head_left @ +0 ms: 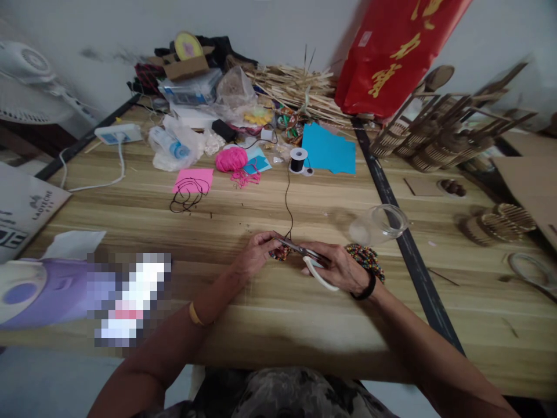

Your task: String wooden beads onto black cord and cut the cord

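My right hand (342,264) is closed round a pair of scissors (319,276) with white handles, the blades pointing left toward my other hand. My left hand (260,252) pinches a dark cord (288,203) close to the blade tips. Just below the blades lies a small string of multicoloured beads (279,253), partly covered by my left fingers. The cord runs up the table to a white spool of black cord (297,160). Behind my right wrist sits a bigger coiled heap of beaded strands (368,258), partly hidden.
A clear glass jar (383,223) stands beyond my right hand. Pink yarn (231,158), blue sheets (328,148) and a loose black cord (189,196) on pink paper lie farther back. Wooden stick baskets (435,139) stand at right, a purple-and-white object (56,290) at left.
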